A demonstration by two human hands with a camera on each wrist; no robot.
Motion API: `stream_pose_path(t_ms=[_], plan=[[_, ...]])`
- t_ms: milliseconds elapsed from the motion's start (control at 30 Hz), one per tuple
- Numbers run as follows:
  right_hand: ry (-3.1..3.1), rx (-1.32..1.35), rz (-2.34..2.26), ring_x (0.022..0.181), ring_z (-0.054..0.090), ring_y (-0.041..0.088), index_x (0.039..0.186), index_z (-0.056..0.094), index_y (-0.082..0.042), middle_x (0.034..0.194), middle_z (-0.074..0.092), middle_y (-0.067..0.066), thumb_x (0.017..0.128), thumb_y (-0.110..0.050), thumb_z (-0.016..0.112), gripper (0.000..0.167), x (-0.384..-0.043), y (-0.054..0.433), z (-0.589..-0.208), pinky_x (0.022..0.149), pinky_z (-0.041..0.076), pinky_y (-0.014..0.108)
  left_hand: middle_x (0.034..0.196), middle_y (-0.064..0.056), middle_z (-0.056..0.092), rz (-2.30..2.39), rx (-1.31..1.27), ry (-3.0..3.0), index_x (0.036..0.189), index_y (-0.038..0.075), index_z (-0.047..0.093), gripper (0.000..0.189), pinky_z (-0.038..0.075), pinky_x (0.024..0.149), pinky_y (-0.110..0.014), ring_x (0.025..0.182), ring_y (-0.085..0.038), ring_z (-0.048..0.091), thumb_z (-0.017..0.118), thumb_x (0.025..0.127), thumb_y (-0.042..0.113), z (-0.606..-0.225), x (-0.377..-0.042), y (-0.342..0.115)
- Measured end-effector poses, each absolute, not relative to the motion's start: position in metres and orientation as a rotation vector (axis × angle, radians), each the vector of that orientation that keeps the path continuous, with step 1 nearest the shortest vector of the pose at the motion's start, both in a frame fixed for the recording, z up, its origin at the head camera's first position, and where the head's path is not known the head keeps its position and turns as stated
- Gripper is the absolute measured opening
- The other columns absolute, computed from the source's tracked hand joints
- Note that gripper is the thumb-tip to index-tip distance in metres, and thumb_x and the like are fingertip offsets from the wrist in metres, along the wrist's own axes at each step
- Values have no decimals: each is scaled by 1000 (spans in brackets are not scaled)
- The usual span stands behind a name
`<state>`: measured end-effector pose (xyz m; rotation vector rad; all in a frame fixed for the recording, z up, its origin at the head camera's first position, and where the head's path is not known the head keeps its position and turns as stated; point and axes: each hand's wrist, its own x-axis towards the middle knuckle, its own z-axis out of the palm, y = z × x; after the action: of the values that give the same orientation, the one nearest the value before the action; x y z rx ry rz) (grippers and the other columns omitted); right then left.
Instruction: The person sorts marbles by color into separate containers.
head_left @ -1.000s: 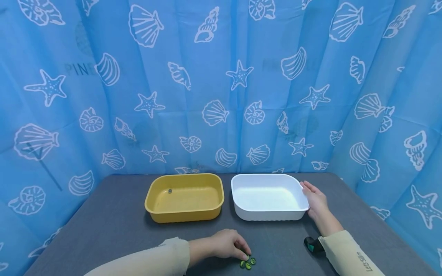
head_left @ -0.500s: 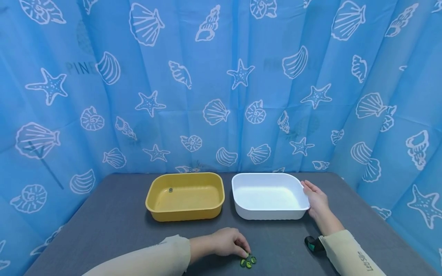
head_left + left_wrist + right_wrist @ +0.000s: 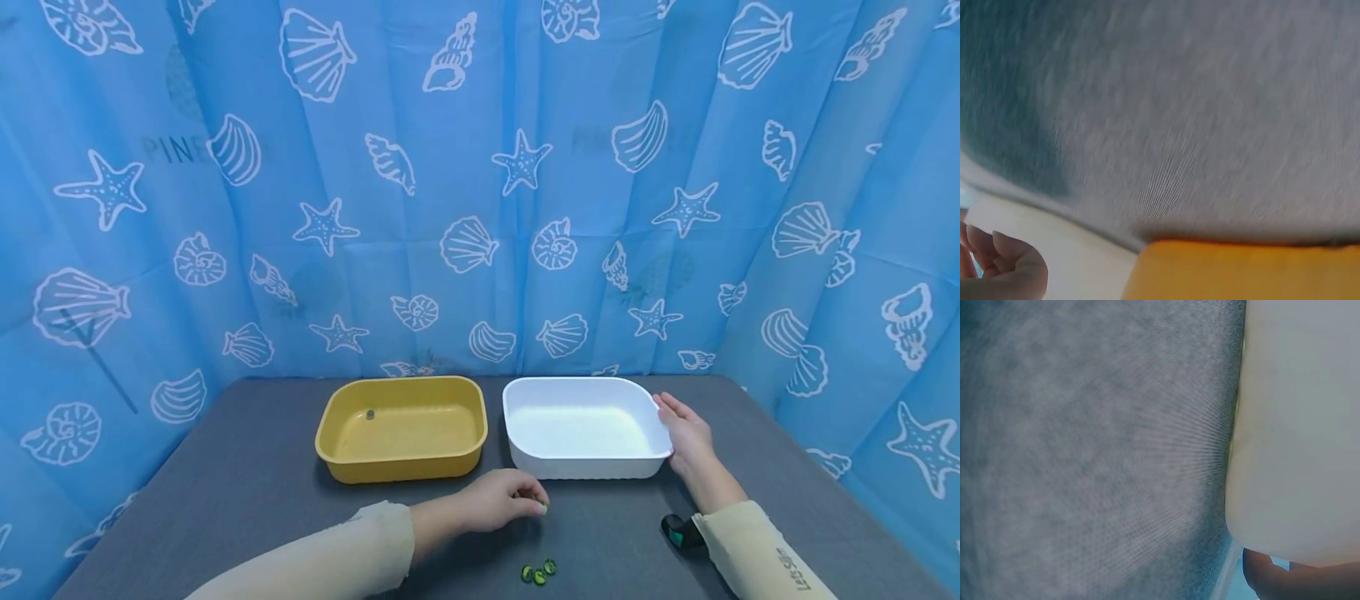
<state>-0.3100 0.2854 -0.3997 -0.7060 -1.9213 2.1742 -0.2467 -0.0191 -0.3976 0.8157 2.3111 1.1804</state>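
Note:
In the head view my left hand [image 3: 501, 498] hovers over the grey table with thumb and fingertips pinching a small green piece [image 3: 546, 507], mostly hidden by the fingers. Below it on the table lie 3 small round green pieces [image 3: 539, 576] with dark edges, close together. My right hand [image 3: 690, 442] rests against the right end of the white bin [image 3: 588, 468], fingers along its outer wall and tips at the rim. Part of that hand shows beyond the white wall in the right wrist view. The left wrist view catches curled left fingers [image 3: 1013, 259] at its lower left.
Left of the white bin stands a yellow bin [image 3: 405, 472] with a small grey round object [image 3: 370, 414] inside. A black device with a green patch [image 3: 678, 533] is by the right wrist. A blue shell-patterned curtain [image 3: 420, 208] hangs behind the table.
My left hand has lifted one green piece from the group and moved up, toward the bins. The right hand stays at the white bin.

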Motion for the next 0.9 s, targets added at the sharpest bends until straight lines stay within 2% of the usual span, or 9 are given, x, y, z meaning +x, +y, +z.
stream_pose_path(t_ms=[300, 500, 667, 800, 900], plan=[[-1928, -718, 2173, 142, 28, 23, 154, 25, -10, 155, 30, 9, 106, -14, 38, 50, -308, 286, -398, 112, 28, 36, 83, 3, 57, 1467, 805, 2437, 102, 4, 68, 14, 42, 63, -23, 74, -9, 48, 62, 96, 15, -373, -265, -3], [-1932, -711, 2167, 142, 27, 24, 153, 25, -9, 155, 30, 9, 106, -13, 38, 49, -307, 287, -399, 112, 28, 36, 82, 1, 56, 1645, 655, 2455, 102, 4, 67, 16, 42, 64, -23, 74, -11, 48, 60, 97, 17, -369, -286, 14], [-1941, -692, 2169, 143, 27, 24, 154, 24, -9, 155, 29, 10, 106, -13, 37, 50, -306, 287, -399, 112, 28, 37, 84, -1, 59, 1723, 534, 2417, 103, 4, 68, 18, 46, 67, -24, 76, -12, 53, 61, 97, 19, -369, -301, 31], [-1936, -679, 2171, 143, 27, 24, 154, 24, -8, 155, 29, 10, 106, -13, 38, 50, -306, 286, -400, 112, 27, 37, 90, -3, 62, 1786, 353, 2318, 103, 3, 68, 19, 53, 79, -34, 86, -18, 60, 61, 97, 20, -370, -311, 43], [-1931, -678, 2176, 143, 27, 23, 154, 24, -9, 155, 29, 10, 106, -13, 37, 50, -307, 286, -399, 112, 27, 36, 96, -5, 63, 1811, 160, 2230, 104, 4, 68, 19, 51, 90, -45, 96, -24, 61, 62, 97, 21, -374, -318, 50]])
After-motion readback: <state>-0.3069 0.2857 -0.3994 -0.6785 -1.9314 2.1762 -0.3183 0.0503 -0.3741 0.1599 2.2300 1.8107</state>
